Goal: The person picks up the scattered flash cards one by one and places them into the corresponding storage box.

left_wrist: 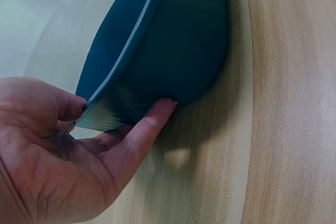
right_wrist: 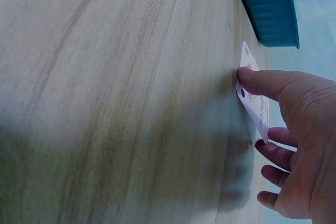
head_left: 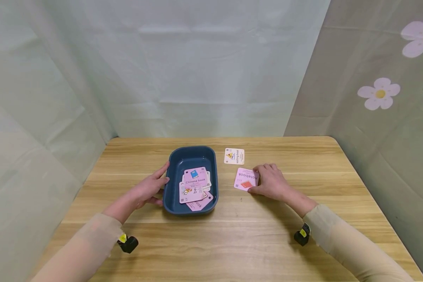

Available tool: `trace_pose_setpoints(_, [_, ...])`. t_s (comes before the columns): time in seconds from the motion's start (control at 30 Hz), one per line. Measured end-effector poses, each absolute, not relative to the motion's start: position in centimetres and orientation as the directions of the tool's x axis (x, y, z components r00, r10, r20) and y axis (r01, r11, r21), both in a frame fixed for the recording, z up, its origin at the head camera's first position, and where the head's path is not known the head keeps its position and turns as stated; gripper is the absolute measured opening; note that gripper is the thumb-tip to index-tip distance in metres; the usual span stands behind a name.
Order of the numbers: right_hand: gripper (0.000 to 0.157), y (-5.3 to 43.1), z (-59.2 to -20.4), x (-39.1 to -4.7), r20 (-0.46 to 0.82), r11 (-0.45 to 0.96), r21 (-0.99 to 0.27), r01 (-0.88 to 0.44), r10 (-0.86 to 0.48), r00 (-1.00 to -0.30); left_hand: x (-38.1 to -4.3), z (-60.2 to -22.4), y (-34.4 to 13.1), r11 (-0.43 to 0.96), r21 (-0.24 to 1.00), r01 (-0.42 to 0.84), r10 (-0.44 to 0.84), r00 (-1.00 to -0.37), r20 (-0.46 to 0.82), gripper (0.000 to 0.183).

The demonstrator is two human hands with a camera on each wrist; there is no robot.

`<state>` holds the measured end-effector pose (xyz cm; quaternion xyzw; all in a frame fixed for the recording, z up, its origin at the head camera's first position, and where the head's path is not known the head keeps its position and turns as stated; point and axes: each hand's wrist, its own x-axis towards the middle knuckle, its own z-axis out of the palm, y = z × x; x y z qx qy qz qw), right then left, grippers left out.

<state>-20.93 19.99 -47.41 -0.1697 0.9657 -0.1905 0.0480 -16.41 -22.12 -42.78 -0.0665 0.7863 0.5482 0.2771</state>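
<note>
A blue bin (head_left: 166, 199) with several picture cards in it stands left of the table's middle. My left hand (head_left: 148, 190) holds its left side, fingertips at the rim and thumb against the outer wall (left_wrist: 194, 30). Topmost inside lies a pink "Chinese book" card (head_left: 195, 178), over a white card (head_left: 191, 195) and others partly covered. Right of the bin, my right hand (head_left: 272, 183) grips a pink "notebook" card (head_left: 244, 178) by its edges. In the right wrist view, the thumb (right_wrist: 262, 82) is on one edge and fingertips at another; the card lies slightly tilted.
A white "sailing boat" card (head_left: 234, 156) lies on the wooden table (head_left: 232, 246), behind the notebook card. Pale cloth (head_left: 204, 70) hangs along the table's back and sides. Each wrist wears a small black camera (head_left: 128, 244).
</note>
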Motion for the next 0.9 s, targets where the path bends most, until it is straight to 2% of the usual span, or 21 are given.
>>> trace_pose_setpoints(0.2, [0.088, 20.03, -47.47, -20.97, -0.032, 0.871, -0.371, -0.321, -0.358, -0.933, -16.38, -42.75, -22.09, 0.388, 0.823, -0.415, 0.197, -0.835, -0.513, 0.066])
trace_pose_setpoints(0.33, [0.086, 20.02, -47.38, -20.94, -0.028, 0.868, -0.381, -0.318, -0.354, -0.935, -16.34, -42.72, -22.05, 0.384, 0.821, -0.422, 0.193, -0.833, -0.518, 0.066])
trace_pose_setpoints(0.53, [0.075, 20.06, -47.38, -21.01, -0.001, 0.859, -0.408, -0.309, -0.339, -0.941, -16.32, -42.66, -22.01, 0.38, 0.82, -0.428, 0.189, -0.832, -0.522, 0.066])
trace_pose_setpoints(0.9, [0.045, 19.97, -46.95, -21.03, 0.092, 0.846, -0.425, -0.323, -0.314, -0.945, -16.35, -42.71, -21.99, 0.379, 0.824, -0.422, 0.19, -0.835, -0.516, 0.066])
